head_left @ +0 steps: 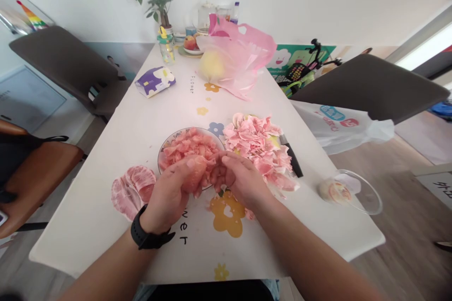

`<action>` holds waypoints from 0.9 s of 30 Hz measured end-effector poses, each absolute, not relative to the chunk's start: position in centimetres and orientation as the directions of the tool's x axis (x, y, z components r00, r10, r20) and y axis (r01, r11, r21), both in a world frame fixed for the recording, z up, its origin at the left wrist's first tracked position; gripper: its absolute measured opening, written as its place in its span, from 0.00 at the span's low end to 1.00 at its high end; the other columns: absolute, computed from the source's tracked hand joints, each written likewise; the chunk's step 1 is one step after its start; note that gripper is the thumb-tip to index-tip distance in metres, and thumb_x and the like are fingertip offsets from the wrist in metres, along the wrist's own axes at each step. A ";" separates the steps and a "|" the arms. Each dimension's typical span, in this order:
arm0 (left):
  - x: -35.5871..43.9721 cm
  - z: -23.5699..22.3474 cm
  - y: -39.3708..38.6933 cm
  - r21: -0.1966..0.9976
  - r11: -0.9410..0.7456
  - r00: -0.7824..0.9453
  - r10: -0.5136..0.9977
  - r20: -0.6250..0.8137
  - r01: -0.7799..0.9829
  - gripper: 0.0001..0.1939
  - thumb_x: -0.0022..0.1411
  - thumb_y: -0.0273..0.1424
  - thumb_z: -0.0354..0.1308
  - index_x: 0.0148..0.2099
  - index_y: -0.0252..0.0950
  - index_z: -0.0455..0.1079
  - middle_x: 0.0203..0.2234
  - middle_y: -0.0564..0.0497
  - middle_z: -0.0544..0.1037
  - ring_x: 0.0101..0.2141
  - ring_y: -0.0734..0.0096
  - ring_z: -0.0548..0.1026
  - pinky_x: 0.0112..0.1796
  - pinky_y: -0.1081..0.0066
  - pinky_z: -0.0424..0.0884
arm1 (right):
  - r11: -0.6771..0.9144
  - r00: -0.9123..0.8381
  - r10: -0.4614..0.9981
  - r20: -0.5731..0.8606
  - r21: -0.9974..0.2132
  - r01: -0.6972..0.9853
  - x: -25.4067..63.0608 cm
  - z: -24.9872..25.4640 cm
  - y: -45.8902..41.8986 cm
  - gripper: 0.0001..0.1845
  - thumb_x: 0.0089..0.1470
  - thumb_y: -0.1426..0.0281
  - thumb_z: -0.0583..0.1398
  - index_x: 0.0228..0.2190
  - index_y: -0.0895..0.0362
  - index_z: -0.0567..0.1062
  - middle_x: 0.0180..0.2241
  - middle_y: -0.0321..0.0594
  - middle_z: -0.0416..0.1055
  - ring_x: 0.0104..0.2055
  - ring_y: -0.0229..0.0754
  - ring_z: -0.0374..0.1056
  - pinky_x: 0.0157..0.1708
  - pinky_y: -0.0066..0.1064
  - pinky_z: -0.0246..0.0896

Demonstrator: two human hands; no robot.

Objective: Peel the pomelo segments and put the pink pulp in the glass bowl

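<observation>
In my left hand (pixel 165 202), which wears a black watch, is a peeled pink pomelo segment (pixel 195 175). My right hand (pixel 243 176) is close beside it with thumb and fingers pinched together; whatever lies between the fingertips is too small to make out. Both hands are over the near side of a round plate (pixel 159 161) heaped with pomelo flesh (pixel 187 143). Left of my left hand lies a larger chunk of pomelo (pixel 130 190) with pale membrane on it. A pile of peeled membranes (pixel 252 143) sits beyond my right hand.
A knife (pixel 295 159) with a dark handle lies beside the membrane pile. At the right table edge stands a clear bowl (pixel 353 193). Farther back are a pink plastic bag (pixel 243 56), a tissue pack (pixel 155 81), a bottle (pixel 165 49) and a potted plant (pixel 163 7).
</observation>
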State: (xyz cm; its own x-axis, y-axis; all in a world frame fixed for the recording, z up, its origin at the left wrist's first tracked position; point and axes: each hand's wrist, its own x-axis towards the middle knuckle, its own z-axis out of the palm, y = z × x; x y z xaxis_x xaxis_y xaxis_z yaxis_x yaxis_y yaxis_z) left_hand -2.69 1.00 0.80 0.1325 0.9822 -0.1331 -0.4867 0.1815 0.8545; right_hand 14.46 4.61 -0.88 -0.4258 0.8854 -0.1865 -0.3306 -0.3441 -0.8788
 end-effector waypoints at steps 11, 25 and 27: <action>-2.4 0.9 1.2 0.751 0.321 0.173 0.947 -0.272 -0.577 0.20 0.62 0.46 0.67 0.36 0.31 0.80 0.21 0.48 0.74 0.23 0.71 0.71 0.19 0.76 0.62 | -0.328 -0.420 0.891 -0.174 -0.885 -0.331 14.2 -1.2 4.6 0.17 0.55 0.58 0.74 0.31 0.55 0.76 0.22 0.31 0.75 0.24 0.34 0.70 0.26 0.26 0.67; -3.1 1.2 1.8 0.714 0.180 0.022 0.974 -0.224 -0.677 0.14 0.62 0.41 0.68 0.32 0.35 0.76 0.23 0.52 0.74 0.22 0.76 0.69 0.19 0.77 0.63 | -0.160 -0.133 0.981 -0.144 -0.979 -0.122 14.5 -1.3 5.3 0.11 0.58 0.60 0.68 0.40 0.53 0.82 0.27 0.35 0.78 0.28 0.40 0.72 0.31 0.33 0.71; -3.4 1.2 2.0 0.726 0.123 -0.035 0.980 -0.198 -0.676 0.14 0.63 0.41 0.67 0.33 0.35 0.77 0.24 0.52 0.75 0.22 0.75 0.69 0.21 0.76 0.65 | -0.035 -0.099 0.994 -0.041 -0.998 0.059 14.6 -1.0 5.7 0.08 0.59 0.64 0.66 0.41 0.51 0.83 0.32 0.36 0.80 0.34 0.43 0.75 0.37 0.37 0.73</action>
